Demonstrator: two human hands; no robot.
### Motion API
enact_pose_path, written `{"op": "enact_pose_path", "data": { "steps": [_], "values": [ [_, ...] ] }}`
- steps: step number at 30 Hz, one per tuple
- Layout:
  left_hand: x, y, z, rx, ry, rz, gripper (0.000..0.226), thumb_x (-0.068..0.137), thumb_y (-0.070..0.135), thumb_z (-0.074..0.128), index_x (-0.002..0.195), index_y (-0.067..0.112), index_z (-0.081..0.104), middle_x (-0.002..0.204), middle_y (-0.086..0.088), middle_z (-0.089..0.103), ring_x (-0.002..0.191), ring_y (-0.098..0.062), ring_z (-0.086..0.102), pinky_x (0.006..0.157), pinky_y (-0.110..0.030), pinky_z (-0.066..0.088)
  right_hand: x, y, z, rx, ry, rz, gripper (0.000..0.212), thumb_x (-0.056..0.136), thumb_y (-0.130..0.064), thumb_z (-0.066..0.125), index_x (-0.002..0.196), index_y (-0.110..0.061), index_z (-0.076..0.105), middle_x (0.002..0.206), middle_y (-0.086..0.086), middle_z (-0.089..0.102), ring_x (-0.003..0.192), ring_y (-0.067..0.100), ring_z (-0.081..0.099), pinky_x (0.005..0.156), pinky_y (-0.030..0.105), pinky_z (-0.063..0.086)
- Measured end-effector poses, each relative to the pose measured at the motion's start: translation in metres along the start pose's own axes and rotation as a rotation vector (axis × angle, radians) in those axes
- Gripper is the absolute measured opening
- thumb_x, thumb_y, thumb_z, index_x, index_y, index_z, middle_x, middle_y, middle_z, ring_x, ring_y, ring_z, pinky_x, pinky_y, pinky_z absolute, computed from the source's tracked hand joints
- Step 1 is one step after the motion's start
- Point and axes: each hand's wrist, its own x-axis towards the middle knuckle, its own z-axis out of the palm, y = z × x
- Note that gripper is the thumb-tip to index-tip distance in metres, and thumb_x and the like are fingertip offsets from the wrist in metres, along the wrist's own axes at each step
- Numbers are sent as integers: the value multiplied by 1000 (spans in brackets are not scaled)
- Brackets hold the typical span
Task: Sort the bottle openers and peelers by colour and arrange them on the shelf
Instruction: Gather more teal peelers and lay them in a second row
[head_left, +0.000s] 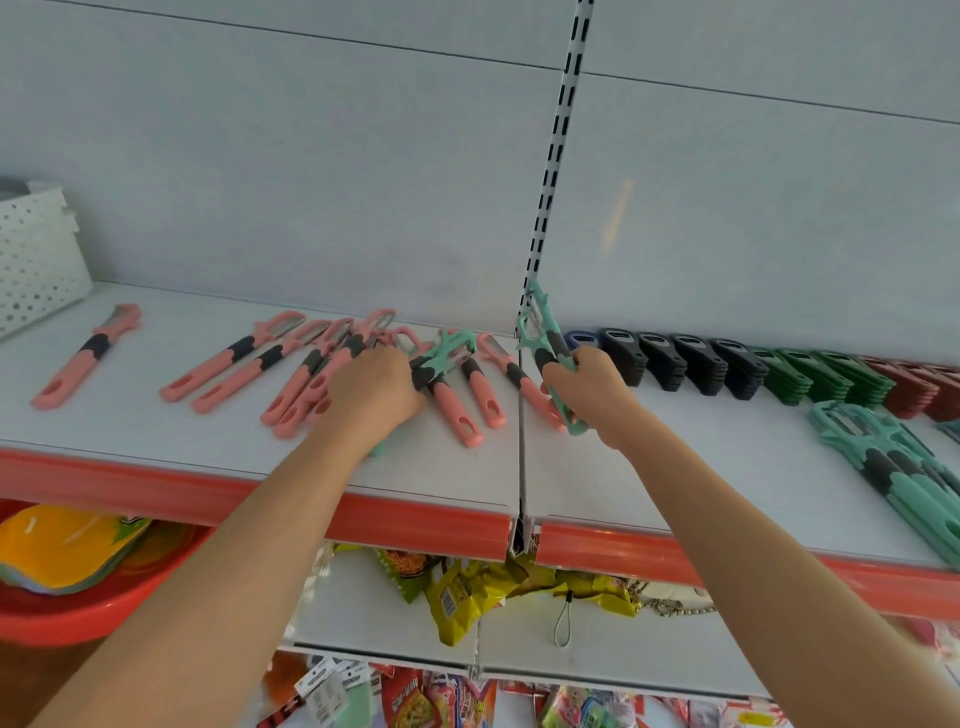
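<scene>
Teal peelers are being pulled out of the pink ones. A held teal peeler (546, 340) is gripped at its dark middle by the right hand (592, 384), just right of centre; its long axis is steep, with the head up against the slotted upright (558, 135) and the handle end down toward the shelf (701, 467). A stray teal peeler (451, 351) lies among the pink peelers (234, 364) at centre, its head toward the upper right and its handle running to the lower left beneath the left hand (371, 392), whose fingers are curled round its dark grip. The teal stack (893, 467) is set at the far right of the frame, well apart from both hands, and the right hand is judged the nearer to it. Bottle openers (685, 364) are ranked in black, green and red along the back wall at right. A white perforated basket (36, 249) is seen at the left edge.
</scene>
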Motion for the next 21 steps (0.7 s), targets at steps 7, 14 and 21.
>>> {"op": "enact_pose_path", "data": {
  "steps": [7, 14, 21],
  "values": [
    [-3, -26, -7, 16, 32, 17, 24, 89, 17, 50, 70, 8, 41, 63, -2, 40, 65, -25, 47, 56, -29, 36, -2, -11, 13, 0, -13, -46, 9, 87, -14, 49, 80, -8, 49, 74, 10, 57, 57, 18, 49, 50, 22, 35],
    [-5, -28, -8, 28, -10, 89, 14, 88, 15, 53, 79, 4, 52, 62, -2, 45, 56, -18, 44, 47, -27, 31, -7, -21, 25, -6, -35, -80, 16, 88, -10, 45, 72, -12, 47, 67, 1, 55, 57, 15, 58, 49, 22, 39],
    [-8, -27, -3, -47, -3, 18, 24, 86, 20, 55, 69, 9, 42, 67, -2, 45, 65, -21, 47, 48, -27, 27, -9, -21, 27, 16, -12, -63, 17, 87, -9, 46, 71, -12, 46, 68, 4, 55, 56, 15, 57, 51, 25, 40]
  ]
}}
